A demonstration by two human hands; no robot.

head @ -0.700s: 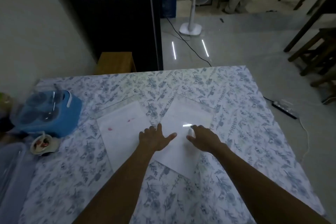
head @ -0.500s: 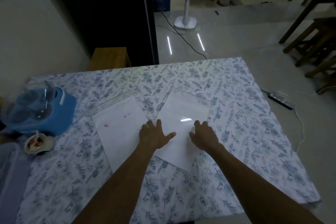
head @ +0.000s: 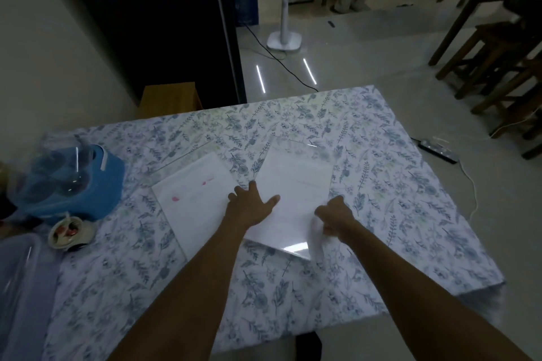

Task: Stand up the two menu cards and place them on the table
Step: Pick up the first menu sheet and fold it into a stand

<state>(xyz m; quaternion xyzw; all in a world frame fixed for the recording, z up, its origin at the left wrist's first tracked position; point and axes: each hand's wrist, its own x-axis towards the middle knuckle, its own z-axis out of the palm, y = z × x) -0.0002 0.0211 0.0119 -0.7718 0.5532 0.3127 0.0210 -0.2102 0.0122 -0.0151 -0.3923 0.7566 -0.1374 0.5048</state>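
Two white menu cards in clear holders lie flat on the floral tablecloth (head: 381, 190). The left menu card (head: 193, 199) has small pink marks on it. The right menu card (head: 296, 182) lies tilted beside it. My left hand (head: 249, 205) rests flat with fingers spread on the right card's left edge, where the two cards meet. My right hand (head: 334, 214) curls over the right card's near right edge, and that edge looks bent up slightly under the fingers.
A blue container (head: 73, 182) with clear glasses stands at the table's left, with a small bowl (head: 69, 231) and a clear plastic box (head: 17, 287) nearer me. Beyond the table are a wooden stool (head: 170, 97), a standing fan (head: 284, 3), wooden chairs (head: 498, 61) and a power strip (head: 437, 149).
My right hand has slid from the card's middle to its near right edge and curled its fingers there. My left hand stays pressed on the card. The camera has tilted slightly.
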